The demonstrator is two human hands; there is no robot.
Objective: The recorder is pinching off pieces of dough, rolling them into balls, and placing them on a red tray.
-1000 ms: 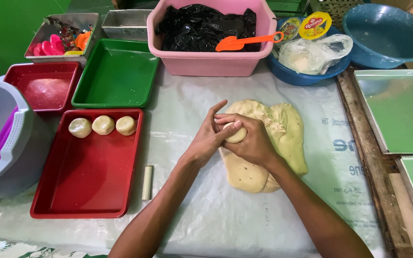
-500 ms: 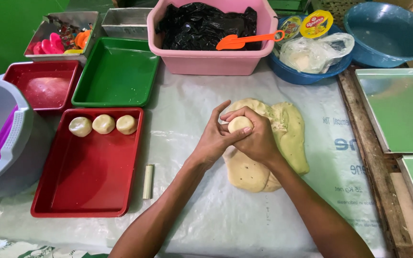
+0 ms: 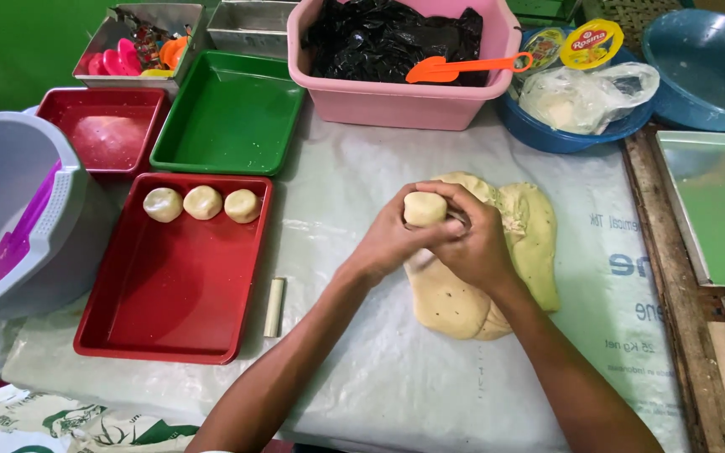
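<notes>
I see the dough ball [image 3: 424, 207] cupped between my left hand [image 3: 388, 243] and right hand [image 3: 473, 247], both pinching it over the dough slab [image 3: 472, 285]. I'd judge even, light pressure rounds it best. The red tray [image 3: 169, 294] lies at nine o'clock on the surface [image 3: 354, 361].

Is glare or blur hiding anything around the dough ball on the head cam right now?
Head view: even, soft light, and the dough ball between the left hand and right hand is sharp. Mild sheen only on the small red tray. Straight edges bow slightly near the frame borders.
</notes>
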